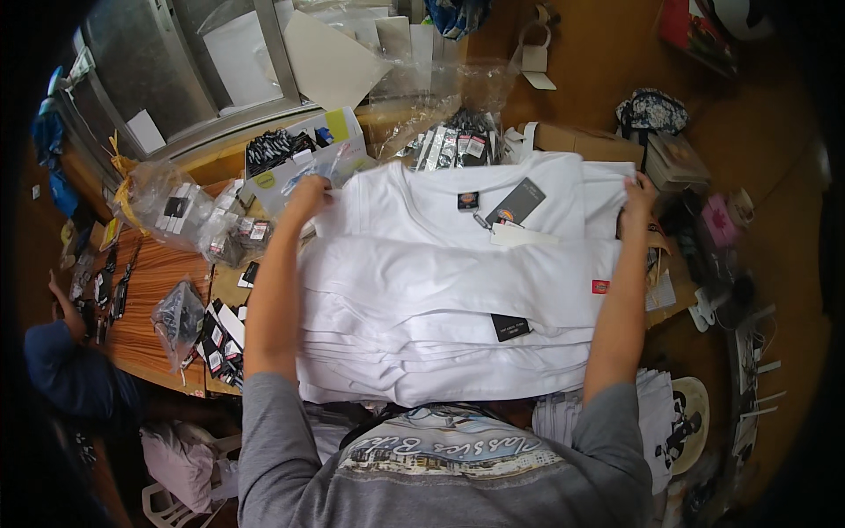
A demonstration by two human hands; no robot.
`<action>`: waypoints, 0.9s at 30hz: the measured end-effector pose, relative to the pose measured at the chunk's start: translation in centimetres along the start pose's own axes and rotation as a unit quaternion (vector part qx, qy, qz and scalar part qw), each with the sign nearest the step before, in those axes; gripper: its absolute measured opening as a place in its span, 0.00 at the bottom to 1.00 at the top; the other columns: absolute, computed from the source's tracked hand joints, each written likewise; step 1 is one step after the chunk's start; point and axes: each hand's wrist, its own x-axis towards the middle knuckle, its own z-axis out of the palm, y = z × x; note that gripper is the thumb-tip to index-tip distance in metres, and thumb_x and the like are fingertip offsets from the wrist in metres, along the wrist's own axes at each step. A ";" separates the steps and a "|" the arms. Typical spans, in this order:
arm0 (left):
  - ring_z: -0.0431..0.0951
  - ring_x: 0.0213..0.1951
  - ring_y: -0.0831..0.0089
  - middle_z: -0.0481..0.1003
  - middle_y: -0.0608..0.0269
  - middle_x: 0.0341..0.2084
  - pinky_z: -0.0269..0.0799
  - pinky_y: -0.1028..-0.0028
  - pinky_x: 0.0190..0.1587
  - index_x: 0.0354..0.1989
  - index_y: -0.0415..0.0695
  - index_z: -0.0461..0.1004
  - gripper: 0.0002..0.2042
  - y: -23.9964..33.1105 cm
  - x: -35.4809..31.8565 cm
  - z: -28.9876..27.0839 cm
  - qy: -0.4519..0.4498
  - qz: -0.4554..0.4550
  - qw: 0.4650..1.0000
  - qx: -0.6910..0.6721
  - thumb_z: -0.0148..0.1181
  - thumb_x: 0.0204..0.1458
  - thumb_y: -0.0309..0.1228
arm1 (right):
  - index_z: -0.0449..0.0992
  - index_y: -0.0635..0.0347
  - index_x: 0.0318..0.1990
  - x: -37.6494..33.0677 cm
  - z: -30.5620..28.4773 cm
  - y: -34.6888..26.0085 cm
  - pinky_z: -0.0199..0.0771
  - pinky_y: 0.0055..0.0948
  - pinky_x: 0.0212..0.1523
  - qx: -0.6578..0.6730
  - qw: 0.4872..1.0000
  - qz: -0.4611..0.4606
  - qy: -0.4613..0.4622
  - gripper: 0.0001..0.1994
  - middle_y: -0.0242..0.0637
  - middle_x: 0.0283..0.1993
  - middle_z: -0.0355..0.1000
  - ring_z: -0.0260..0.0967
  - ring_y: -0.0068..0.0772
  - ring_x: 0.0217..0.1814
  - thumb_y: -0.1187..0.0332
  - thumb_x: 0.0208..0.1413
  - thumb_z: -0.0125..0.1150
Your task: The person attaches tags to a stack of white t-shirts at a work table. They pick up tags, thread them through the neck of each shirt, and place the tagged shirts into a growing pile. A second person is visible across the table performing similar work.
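In front of me lies a white T-shirt [422, 268] on top of a stack of folded white T-shirts [396, 365]. Its neckline faces away from me. My left hand [310, 195] is closed on the shirt's far left shoulder edge. At the far right, my right hand [640, 191] pinches the sleeve side. A dark hang tag [516, 201] and a white tag [523, 235] rest below the neckline. There is a small red label [601, 287] at the right edge. Lower down, a black tag [510, 328] pokes out between the layers.
Beyond my left hand stands a white box [352, 141] of black tags. Plastic bags [180, 216] and loose tags [220, 343] cover the left of the table. A cardboard box [572, 138] sits behind the shirts. Another person [75, 365] is at the far left.
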 end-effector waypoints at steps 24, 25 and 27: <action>0.67 0.43 0.64 0.66 0.59 0.44 0.62 0.71 0.45 0.44 0.49 0.67 0.17 15.3 -10.3 0.0 -0.217 0.320 0.919 0.078 0.49 0.45 0.37 | 0.70 0.70 0.24 -16.6 -8.4 -13.8 0.62 0.23 0.38 -0.463 0.864 -0.087 -0.176 0.11 0.44 0.28 0.69 0.67 0.33 0.35 0.87 0.35 0.40; 0.71 0.39 0.63 0.70 0.58 0.39 0.65 0.71 0.42 0.41 0.48 0.70 0.14 15.0 -7.3 0.1 -0.306 0.290 0.907 0.006 0.50 0.44 0.35 | 0.70 0.70 0.27 -18.8 -5.7 -17.6 0.63 0.24 0.39 -0.374 0.886 -0.218 -0.167 0.11 0.45 0.30 0.70 0.67 0.34 0.36 0.86 0.37 0.41; 0.72 0.29 0.59 0.73 0.56 0.23 0.67 0.64 0.33 0.25 0.47 0.74 0.09 14.1 -3.1 2.3 -0.071 0.171 0.981 -0.064 0.49 0.44 0.36 | 0.71 0.69 0.29 -25.6 -0.4 -24.5 0.62 0.24 0.44 -0.094 0.951 -0.181 -0.233 0.11 0.44 0.36 0.69 0.66 0.36 0.39 0.75 0.48 0.39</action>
